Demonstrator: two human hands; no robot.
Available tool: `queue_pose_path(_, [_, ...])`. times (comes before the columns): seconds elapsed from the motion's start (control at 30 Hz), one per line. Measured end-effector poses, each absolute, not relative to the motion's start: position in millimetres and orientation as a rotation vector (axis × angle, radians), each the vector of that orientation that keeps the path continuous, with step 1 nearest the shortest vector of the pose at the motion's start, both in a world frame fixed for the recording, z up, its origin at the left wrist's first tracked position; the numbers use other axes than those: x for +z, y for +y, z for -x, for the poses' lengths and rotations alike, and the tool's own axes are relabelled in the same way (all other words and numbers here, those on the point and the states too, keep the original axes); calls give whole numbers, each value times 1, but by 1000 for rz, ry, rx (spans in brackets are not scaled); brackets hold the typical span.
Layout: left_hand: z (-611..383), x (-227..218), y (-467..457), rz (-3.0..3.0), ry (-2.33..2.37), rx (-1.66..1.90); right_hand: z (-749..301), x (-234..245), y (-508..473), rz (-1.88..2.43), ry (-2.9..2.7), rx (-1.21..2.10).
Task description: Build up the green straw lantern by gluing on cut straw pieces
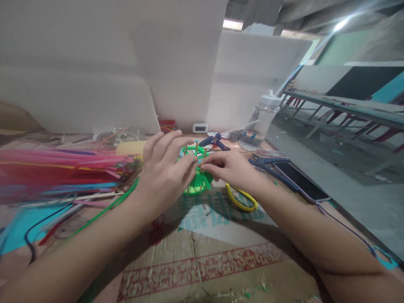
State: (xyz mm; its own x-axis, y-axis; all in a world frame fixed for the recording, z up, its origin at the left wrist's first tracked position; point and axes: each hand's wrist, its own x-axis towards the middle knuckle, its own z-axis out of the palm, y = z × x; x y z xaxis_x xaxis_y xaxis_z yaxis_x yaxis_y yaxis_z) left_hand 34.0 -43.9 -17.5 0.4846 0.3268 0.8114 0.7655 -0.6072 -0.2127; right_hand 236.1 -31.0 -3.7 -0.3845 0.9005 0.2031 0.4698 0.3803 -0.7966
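Room over cardboard [176, 252], bundle [69, 170] leftward

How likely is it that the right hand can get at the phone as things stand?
Probably yes: the phone lies uncovered on that side, with pliers beside it, though the right hand is busy at the green frame.

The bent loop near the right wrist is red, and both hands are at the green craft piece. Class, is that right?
Not quite: the head view shows that the bent loop is yellow, not red. The left hand and right hand are indeed at the green craft piece.
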Motion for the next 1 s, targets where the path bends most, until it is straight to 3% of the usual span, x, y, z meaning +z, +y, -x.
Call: queue_pose_path(1.0, [-33,-18,-43,2165,-859,-1007,-237,-1,-31,1172,-2036,844])
